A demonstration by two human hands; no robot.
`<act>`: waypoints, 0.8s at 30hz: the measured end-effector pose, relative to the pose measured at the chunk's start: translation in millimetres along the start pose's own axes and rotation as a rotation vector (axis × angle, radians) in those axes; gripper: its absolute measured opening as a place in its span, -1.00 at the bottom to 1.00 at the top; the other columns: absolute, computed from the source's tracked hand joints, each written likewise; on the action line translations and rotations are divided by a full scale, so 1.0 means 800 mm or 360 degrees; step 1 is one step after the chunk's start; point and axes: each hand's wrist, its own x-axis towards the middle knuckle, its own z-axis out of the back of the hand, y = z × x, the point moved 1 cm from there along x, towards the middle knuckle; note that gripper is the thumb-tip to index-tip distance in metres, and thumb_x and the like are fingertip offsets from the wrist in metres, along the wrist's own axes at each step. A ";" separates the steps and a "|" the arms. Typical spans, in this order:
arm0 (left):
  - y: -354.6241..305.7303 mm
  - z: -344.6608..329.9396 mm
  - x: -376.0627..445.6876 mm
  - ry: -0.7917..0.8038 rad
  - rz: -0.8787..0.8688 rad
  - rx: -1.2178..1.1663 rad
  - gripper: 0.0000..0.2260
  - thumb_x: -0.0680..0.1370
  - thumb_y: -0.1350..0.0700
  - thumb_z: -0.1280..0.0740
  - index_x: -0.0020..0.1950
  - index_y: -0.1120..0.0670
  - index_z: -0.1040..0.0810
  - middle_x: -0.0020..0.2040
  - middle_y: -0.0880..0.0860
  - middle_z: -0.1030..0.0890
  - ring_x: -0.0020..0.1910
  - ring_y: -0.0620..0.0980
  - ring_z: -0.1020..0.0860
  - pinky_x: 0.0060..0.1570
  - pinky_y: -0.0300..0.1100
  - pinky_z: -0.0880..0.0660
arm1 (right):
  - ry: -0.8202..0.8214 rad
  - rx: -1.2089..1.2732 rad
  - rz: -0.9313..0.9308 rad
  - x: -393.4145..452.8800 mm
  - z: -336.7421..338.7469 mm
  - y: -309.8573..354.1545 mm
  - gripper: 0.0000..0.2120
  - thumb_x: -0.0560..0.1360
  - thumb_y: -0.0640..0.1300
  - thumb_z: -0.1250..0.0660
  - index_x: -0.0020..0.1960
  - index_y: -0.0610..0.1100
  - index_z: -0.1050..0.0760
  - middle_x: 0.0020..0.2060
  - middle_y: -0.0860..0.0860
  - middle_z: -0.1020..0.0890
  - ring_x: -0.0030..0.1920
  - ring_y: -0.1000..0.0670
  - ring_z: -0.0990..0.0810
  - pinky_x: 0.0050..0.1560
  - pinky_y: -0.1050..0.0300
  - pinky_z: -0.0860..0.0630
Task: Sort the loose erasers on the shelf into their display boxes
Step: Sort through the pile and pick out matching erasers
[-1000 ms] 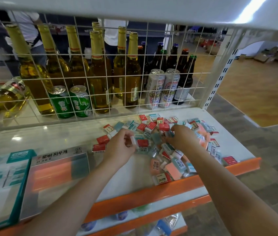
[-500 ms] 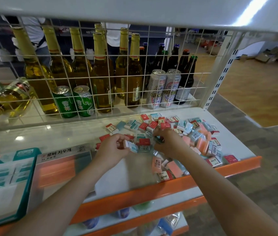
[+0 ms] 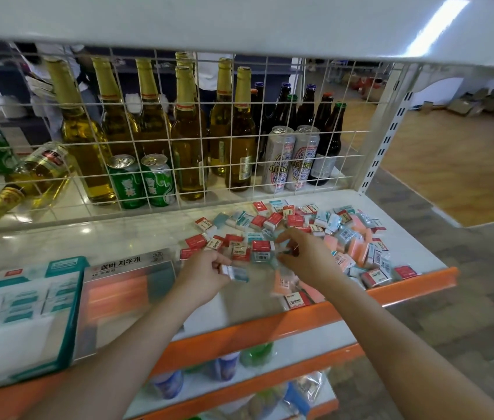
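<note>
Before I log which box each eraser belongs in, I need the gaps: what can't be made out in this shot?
All in the head view:
- Right hand: its fingertips are motion-blurred over the eraser pile, so any grasp is unclear.
- Silver display box: contents smeared by blur and glare.
- Teal display box: cut off by the left edge.
- Small print on the erasers: too small to read.
- Eraser in the left hand: partly covered by fingers.

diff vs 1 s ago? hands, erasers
The left hand, holding teal-sleeved erasers, has drawn back from the pile of loose erasers toward the display boxes. The right hand has shifted left within the pile and is picking there. Boxes and bottles are unchanged.
</note>
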 end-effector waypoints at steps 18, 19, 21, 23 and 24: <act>-0.007 0.004 -0.016 -0.0093 -0.0003 -0.0237 -0.77 0.44 0.37 -0.36 0.01 0.10 -0.58 -0.03 0.01 -0.56 -0.08 -0.07 -0.52 -0.26 -0.38 -0.42 | -0.0097 0.0390 -0.0191 -0.026 0.004 -0.020 -0.81 0.47 -0.31 -0.30 0.07 -0.17 -0.54 -0.12 -0.05 -0.61 -0.14 -0.04 -0.61 -0.08 0.09 -0.59; -0.009 0.007 -0.018 -0.0120 -0.0006 -0.0317 -0.77 0.45 0.38 -0.34 0.00 0.11 -0.59 -0.04 0.01 -0.55 -0.07 -0.06 -0.52 -0.23 -0.37 -0.44 | -0.0104 0.0447 -0.0210 -0.026 0.004 -0.020 -0.82 0.48 -0.32 -0.29 0.06 -0.17 -0.54 -0.09 -0.08 -0.62 -0.15 -0.04 -0.63 -0.04 0.04 -0.60; -0.011 0.014 -0.022 -0.0147 -0.0017 -0.0473 -0.77 0.46 0.40 -0.32 -0.10 0.06 -0.58 -0.11 0.01 -0.57 -0.13 -0.09 -0.53 -0.17 -0.33 -0.47 | -0.0099 0.0572 -0.0237 -0.027 0.004 -0.019 -0.82 0.49 -0.34 -0.27 0.05 -0.17 -0.52 -0.07 -0.12 -0.62 -0.21 0.01 -0.63 -0.07 0.08 -0.61; -0.011 0.019 -0.024 -0.0169 -0.0030 -0.0596 -0.71 0.48 0.40 -0.31 -0.17 -0.01 -0.55 -0.15 0.02 -0.59 -0.15 -0.11 -0.54 -0.13 -0.28 -0.50 | -0.0077 0.0675 -0.0248 -0.028 0.005 -0.015 -0.81 0.50 -0.37 -0.24 0.07 -0.20 -0.51 -0.13 -0.10 -0.60 -0.26 0.07 -0.61 -0.17 0.23 -0.60; -0.010 0.020 -0.025 -0.0177 -0.0030 -0.0639 -0.70 0.48 0.40 -0.30 -0.17 -0.02 -0.55 -0.15 0.03 -0.59 -0.15 -0.10 -0.55 -0.13 -0.27 -0.51 | -0.0065 0.0711 -0.0250 -0.029 0.005 -0.013 -0.80 0.51 -0.38 -0.23 0.07 -0.22 -0.52 -0.17 -0.07 -0.59 -0.28 0.09 -0.60 -0.18 0.25 -0.59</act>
